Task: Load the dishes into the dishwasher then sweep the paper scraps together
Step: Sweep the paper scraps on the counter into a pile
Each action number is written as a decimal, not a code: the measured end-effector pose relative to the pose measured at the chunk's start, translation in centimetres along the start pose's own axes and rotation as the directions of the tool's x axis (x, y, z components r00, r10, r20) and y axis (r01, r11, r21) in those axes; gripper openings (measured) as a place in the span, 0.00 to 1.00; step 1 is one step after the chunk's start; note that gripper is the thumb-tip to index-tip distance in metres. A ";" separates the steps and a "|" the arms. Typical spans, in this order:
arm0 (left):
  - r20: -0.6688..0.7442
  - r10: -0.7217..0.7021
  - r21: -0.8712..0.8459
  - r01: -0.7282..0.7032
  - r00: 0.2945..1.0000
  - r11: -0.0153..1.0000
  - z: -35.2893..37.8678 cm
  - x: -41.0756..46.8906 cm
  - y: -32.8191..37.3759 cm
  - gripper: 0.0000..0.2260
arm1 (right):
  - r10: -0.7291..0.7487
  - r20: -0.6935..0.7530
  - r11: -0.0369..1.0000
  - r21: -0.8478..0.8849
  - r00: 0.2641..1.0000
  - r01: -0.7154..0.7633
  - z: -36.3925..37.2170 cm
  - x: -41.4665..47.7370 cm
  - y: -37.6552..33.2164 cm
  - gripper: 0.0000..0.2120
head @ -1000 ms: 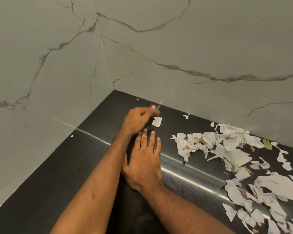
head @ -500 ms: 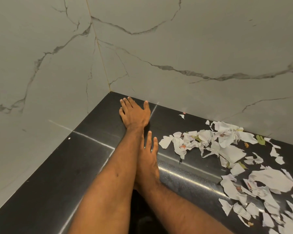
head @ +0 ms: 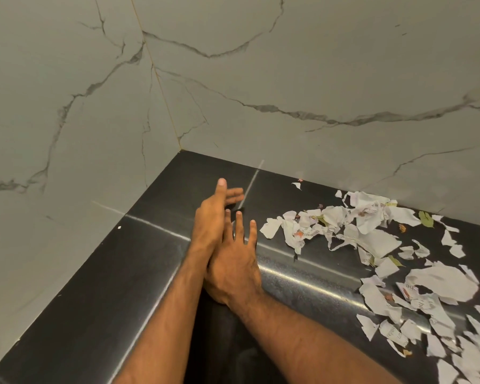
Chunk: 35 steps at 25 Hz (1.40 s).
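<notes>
Fingers (head: 234,194) on the left hand (head: 209,220) look straight and held together, thumb sticking up. The hand is turned on its edge like a little blade, though that end is motion-blurred so I can't swear to every finger. The right hand (head: 233,270) lies flat on the worktop (head: 94,300) just behind it, fingers spread, tucked partly under the left wrist. Neither hand holds anything. My guess is the edge-on hand is the broom here, pushing toward the heap, with the flat one acting as a backstop. The paper scraps (head: 344,225) sit just to the right of the hands, a loose drift of torn white pieces, some printed, crumpled and jagged-edged. They run along the back wall and trail off toward the lower right. One stray scrap (head: 297,185) lies apart near the wall, and there's a green leafy bit (head: 426,218) in the mix. The worktop is black polished stone, glossy enough to streak the light, so paper should slide easily. Grey marble-look wall tiles (head: 288,79) with dark veins close off the corner. No dishes or dishwasher in view, so this looks like the sweeping half, and it isn't finished.
</notes>
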<state>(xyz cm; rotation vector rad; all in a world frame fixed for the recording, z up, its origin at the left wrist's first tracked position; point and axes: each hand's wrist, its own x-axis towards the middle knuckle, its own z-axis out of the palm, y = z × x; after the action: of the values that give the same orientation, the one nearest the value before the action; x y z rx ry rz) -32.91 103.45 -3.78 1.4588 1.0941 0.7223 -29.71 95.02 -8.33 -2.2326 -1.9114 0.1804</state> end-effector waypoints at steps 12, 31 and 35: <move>0.006 0.070 0.537 -0.062 0.998 0.841 -1.4 -2.4 -4.2 0.25 | -0.061 -0.006 0.998 -0.033 0.998 0.061 -0.1 0.1 0.5 0.42; 0.011 0.316 0.656 -0.246 0.949 0.714 -1.6 -2.6 -5.6 0.18 | 0.147 0.059 0.974 0.166 0.987 -0.155 -4.3 -18.6 9.5 0.29; -0.002 0.337 0.679 -0.246 0.941 0.691 -1.4 -2.5 -5.3 0.19 | 0.111 0.078 0.972 0.200 0.991 -0.125 -4.2 -22.1 7.8 0.30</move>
<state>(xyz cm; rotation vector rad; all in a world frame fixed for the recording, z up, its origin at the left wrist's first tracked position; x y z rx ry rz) -36.31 101.41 -8.28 2.2827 1.3119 0.6721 -24.73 71.81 -6.76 -2.2270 -1.7040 0.4524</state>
